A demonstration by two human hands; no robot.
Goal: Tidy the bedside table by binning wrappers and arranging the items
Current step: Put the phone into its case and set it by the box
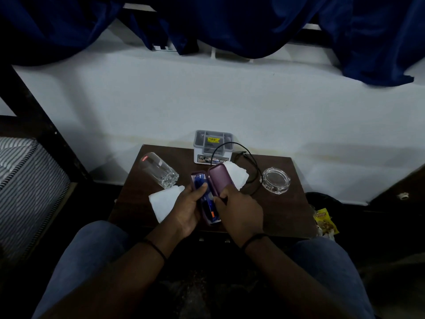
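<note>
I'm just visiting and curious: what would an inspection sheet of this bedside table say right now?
Surface: dark wooden bedside table, against a pale wall.
Job's things: open purple case with blue contents; clear glass lying on its side; glass ashtray; grey organiser box.
Clutter: white tissue at left; another tissue behind the case.
Grippers: left hand holds the case's base; right hand grips its lid.
Cables: black cord looped beside the box.
Surroundings: blue curtain; yellow wrapper off the table's right edge.

The glass (pixel 158 169) reads "cello"; the organizer box (pixel 212 147) label perhaps says "OPEN".
</note>
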